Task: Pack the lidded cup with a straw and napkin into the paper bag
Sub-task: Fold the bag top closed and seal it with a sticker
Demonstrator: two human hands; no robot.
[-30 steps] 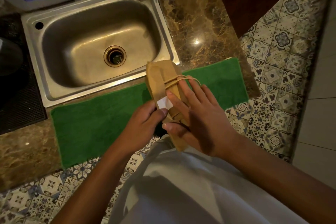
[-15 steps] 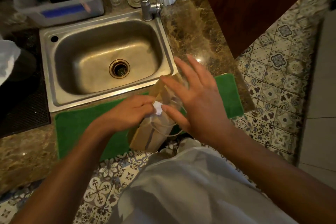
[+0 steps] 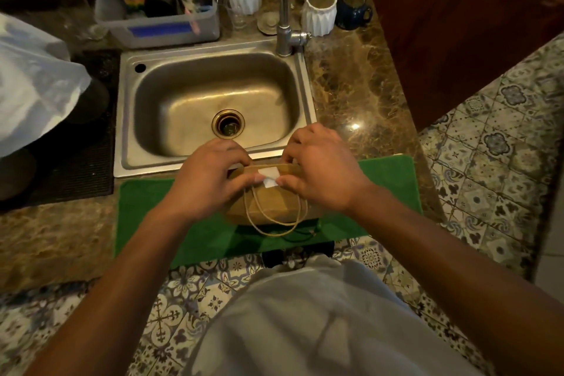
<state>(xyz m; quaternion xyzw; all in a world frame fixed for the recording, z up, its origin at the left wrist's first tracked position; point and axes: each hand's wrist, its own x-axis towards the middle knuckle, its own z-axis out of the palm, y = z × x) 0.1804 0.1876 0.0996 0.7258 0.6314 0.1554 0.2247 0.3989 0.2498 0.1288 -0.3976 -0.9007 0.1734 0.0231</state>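
A brown paper bag (image 3: 268, 206) stands on the green mat (image 3: 171, 223) in front of the sink, its top folded shut. A small white sticker or napkin corner (image 3: 270, 177) lies across the fold. My left hand (image 3: 210, 175) pinches the bag's top from the left, thumb at the white piece. My right hand (image 3: 320, 171) holds the top from the right, thumb pressing beside the white piece. The string handles (image 3: 274, 223) hang down the front. Cup and straw are hidden, whether inside the bag I cannot tell.
A steel sink (image 3: 213, 104) with a tap (image 3: 285, 9) lies just behind the bag. Behind it are a grey tub (image 3: 158, 6), two white ribbed cups (image 3: 320, 9), a blue mug (image 3: 354, 11). A white plastic bag (image 3: 33, 82) sits left on a black mat. The counter edge drops to tiled floor.
The bag went from held up and tilted in the air to standing on the green mat. Both hands moved onto its folded top, and the view shifted up toward the sink.
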